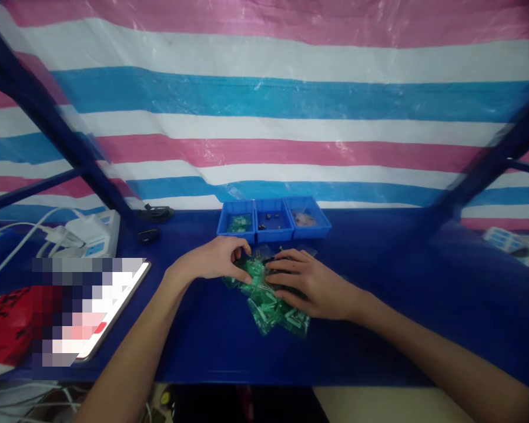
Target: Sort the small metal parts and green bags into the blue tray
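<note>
A loose pile of small green plastic packets (264, 302) lies on the blue table, pale pieces showing inside some of them. My left hand (220, 258) curves around the pile's left side, thumb and fingers apart and nothing gripped between them. From the right, my right hand (306, 282) rests over the packets with its fingers spread, covering part of them. Just behind the pile stand three joined blue bins: the left bin (237, 218) has green packets, the middle bin (273, 220) a few small dark metal-looking parts, the right bin (307, 218) pale pinkish items.
To the left, a lit tablet or phone (119, 305), partly pixelated, lies near a red cloth item (9, 326). A white power strip (101, 238) with cables sits behind it, beside a small black object (149, 236). A striped sheet (268, 100) hangs behind the blue table (203, 352).
</note>
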`<state>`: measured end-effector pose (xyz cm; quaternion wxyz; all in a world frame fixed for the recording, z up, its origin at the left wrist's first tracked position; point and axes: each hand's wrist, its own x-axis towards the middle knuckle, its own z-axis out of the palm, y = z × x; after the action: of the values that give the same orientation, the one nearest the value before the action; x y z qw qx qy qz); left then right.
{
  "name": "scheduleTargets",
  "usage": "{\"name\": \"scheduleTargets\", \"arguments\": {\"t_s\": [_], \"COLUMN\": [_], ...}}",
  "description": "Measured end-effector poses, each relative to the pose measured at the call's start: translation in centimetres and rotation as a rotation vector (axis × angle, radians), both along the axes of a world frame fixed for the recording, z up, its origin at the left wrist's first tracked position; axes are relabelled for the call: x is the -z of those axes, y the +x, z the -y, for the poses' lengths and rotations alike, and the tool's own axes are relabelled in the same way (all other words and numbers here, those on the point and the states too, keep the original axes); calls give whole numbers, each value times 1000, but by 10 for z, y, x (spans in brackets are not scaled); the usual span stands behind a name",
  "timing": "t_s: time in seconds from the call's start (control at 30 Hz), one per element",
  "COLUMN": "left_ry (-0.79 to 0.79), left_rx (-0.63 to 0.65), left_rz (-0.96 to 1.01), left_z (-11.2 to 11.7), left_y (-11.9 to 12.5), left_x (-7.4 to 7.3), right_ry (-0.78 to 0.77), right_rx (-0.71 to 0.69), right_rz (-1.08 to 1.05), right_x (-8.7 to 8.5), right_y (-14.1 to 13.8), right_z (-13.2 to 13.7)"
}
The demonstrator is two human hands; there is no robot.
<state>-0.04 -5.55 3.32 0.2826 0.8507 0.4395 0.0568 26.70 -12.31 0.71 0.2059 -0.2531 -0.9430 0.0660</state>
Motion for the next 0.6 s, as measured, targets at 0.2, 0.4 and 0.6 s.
{"name": "scheduleTargets", "arguments": {"t_s": [0.2, 0.4, 0.6], "left_ry": [1, 153, 429], "left_rx": [25, -26, 26], "left_rz": [-11, 12, 165], "left_z": [4, 10, 10], "left_y": [2, 4, 10], "left_x": [0, -4, -5], "right_ry": [6, 7, 35], "right_rx": [-9, -6, 30], "right_rz": [-17, -19, -42], "right_x": [2, 4, 4], "right_y": [0, -1, -1], "right_z": [-2, -3, -3]}}
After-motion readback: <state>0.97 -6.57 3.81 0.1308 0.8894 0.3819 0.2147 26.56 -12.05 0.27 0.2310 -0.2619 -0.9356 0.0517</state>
